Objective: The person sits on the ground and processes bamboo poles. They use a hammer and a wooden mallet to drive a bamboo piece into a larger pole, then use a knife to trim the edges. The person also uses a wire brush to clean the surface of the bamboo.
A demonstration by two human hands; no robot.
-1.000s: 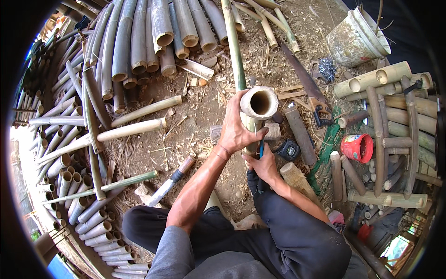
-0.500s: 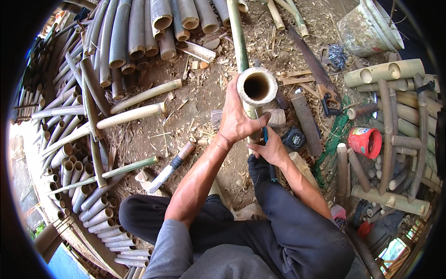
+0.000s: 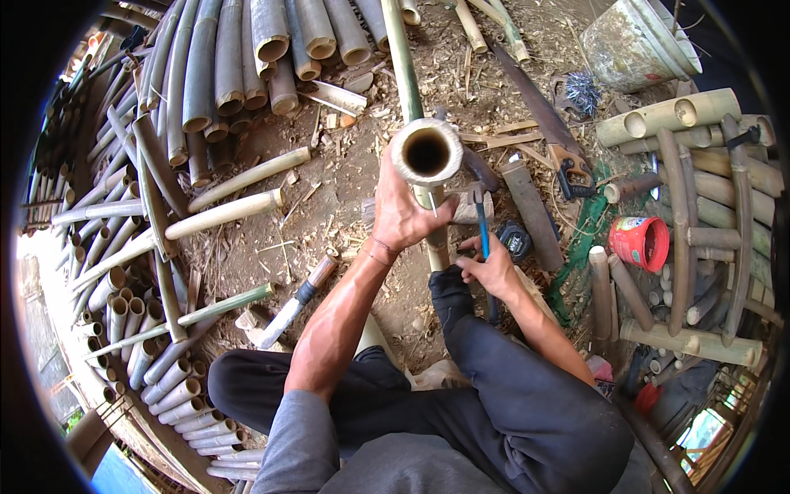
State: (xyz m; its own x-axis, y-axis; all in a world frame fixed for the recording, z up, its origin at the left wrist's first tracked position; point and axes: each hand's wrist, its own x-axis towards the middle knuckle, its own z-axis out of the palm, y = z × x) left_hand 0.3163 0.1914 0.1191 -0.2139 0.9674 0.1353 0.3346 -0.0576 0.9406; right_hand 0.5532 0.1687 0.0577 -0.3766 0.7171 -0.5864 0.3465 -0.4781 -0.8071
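My left hand (image 3: 398, 216) is wrapped round a thick bamboo tube (image 3: 405, 164), whose round open end faces up. A thin nail-like pin (image 3: 434, 203) stands out from the tube's near side by my left thumb. My right hand (image 3: 495, 267) grips the blue handle of a small hammer (image 3: 483, 221), its grey head upward and apart from the tube. The tube's lower part comes down by my dark-socked foot (image 3: 450, 296). Beyond the tube, a long green bamboo pole (image 3: 401, 62) runs away toward the top.
Cut bamboo tubes (image 3: 229, 70) are piled at the back left. A knife (image 3: 298, 301) lies left of my forearm. To the right are a handsaw (image 3: 568, 169), a tape measure (image 3: 515, 240), a red tub (image 3: 639, 244), a bamboo frame (image 3: 679, 239) and a dirty white bucket (image 3: 629, 48).
My right hand and the hammer have drawn away to the right from the tube, leaving the pin exposed. My left hand keeps its hold. The whole view has shifted slightly.
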